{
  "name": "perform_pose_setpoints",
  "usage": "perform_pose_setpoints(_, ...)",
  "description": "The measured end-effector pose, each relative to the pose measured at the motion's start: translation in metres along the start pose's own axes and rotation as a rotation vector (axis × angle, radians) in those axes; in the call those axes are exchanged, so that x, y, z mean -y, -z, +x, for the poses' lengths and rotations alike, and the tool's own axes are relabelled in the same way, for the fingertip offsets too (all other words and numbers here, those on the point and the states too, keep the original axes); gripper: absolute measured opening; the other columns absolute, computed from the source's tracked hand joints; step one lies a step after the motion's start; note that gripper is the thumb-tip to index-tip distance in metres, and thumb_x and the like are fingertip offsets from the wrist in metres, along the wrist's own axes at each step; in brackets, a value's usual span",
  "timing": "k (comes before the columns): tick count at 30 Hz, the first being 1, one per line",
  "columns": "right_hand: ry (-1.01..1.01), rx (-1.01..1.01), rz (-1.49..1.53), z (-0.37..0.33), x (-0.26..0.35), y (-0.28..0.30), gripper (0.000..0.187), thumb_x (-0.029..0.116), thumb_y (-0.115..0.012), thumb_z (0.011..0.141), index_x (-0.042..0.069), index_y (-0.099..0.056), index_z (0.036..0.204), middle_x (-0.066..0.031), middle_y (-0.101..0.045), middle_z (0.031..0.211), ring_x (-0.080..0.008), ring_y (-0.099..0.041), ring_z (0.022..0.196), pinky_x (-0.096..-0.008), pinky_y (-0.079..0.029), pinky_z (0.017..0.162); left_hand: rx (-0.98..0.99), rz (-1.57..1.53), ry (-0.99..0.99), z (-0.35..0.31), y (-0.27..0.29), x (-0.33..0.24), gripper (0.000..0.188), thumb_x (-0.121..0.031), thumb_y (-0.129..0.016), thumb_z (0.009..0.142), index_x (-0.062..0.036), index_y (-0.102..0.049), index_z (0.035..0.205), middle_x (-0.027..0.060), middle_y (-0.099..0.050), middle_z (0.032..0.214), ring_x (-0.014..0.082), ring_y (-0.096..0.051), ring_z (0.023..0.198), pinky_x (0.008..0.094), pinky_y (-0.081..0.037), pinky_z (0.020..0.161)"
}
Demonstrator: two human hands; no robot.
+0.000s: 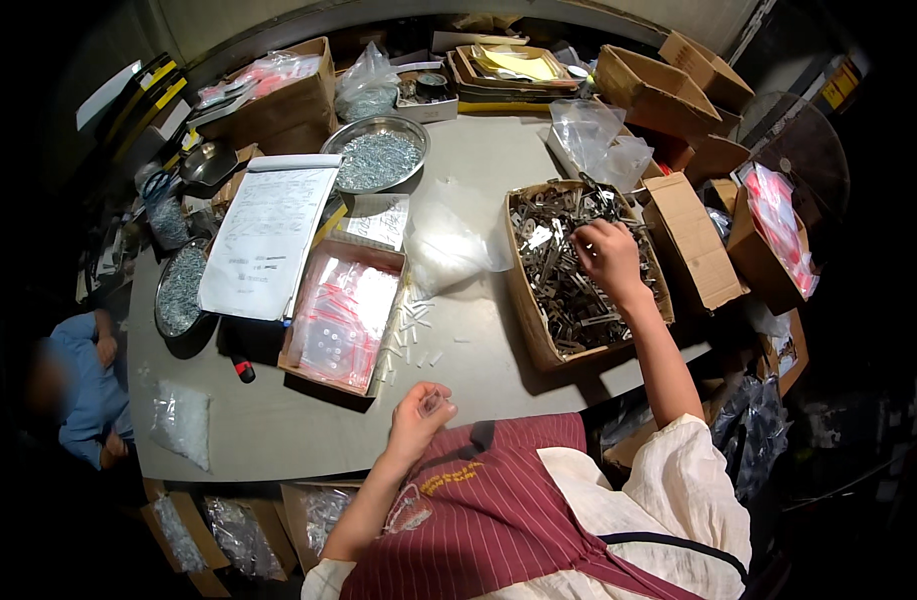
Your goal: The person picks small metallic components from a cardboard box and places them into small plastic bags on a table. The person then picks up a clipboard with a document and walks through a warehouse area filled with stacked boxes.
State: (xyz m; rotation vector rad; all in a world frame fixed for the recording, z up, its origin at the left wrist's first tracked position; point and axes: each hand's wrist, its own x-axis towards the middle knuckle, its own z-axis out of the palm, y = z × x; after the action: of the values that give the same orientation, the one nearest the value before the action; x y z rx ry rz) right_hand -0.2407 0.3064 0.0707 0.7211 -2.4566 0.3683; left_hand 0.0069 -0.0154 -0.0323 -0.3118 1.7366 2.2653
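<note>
Two bare hands at a crowded grey desk (pixel 263 435), the right one over a carton (pixel 596 352) of dark metal pieces (pixel 563 300).

Nearest, the left hand's grip (pixel 418 415) is curled around a small clear plastic piece (pixel 434 403), close to the desk's near edge. Just beyond lie loose white tubes (pixel 415 325), beside an open box (pixel 328 388) of red-edged clear bags (pixel 343 310). To the right, the carton's long axis runs away from the person; the right hand's grip (pixel 600 245) is over its far half, metal pieces directly beneath. Whether those fingers pinch one, I cannot tell. The left hand is well apart, toward the near left. Farthest, a metal bowl (pixel 424 147) holds small shiny parts (pixel 378 160).
</note>
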Motion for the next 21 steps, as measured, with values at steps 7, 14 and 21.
perform_pose_setpoints(7,-0.579,0.382,0.016,0.019,-0.034,-0.035,0.038,0.035,-0.064,0.083,-0.002,-0.072,0.082,-0.0228,-0.069,0.075,-0.0402,-0.068,0.072,-0.0464,-0.053,0.070,-0.049,-0.029,0.055,-0.004,0.001,-0.009,0.029,-0.009,-0.075,0.092,-0.0041,-0.059,0.115,-0.0050,-0.058,0.088,0.0029,-0.052,0.075,0.0199,-0.041,0.062)
perform_pose_setpoints(14,-0.503,0.462,0.138,0.017,-0.041,-0.030,0.035,0.032,-0.063,0.084,0.001,-0.076,0.094,-0.0234,-0.072,0.083,-0.0393,-0.070,0.079,-0.0454,-0.056,0.075,-0.077,-0.091,0.080,-0.009,0.001,-0.013,0.029,-0.009,-0.075,0.092,-0.0049,-0.058,0.115,-0.0056,-0.056,0.087,0.0024,-0.049,0.072,0.0198,-0.037,0.059)
perform_pose_setpoints(21,-0.009,0.446,0.049,0.000,-0.025,-0.014,0.046,0.010,-0.074,0.076,0.007,-0.065,0.121,-0.0158,-0.069,0.100,-0.0355,-0.066,0.095,-0.0434,-0.051,0.089,-0.032,-0.114,0.103,-0.007,0.002,-0.011,0.029,-0.010,-0.075,0.092,-0.0068,-0.058,0.115,-0.0030,-0.059,0.095,0.0033,-0.054,0.081,0.0192,-0.043,0.065)
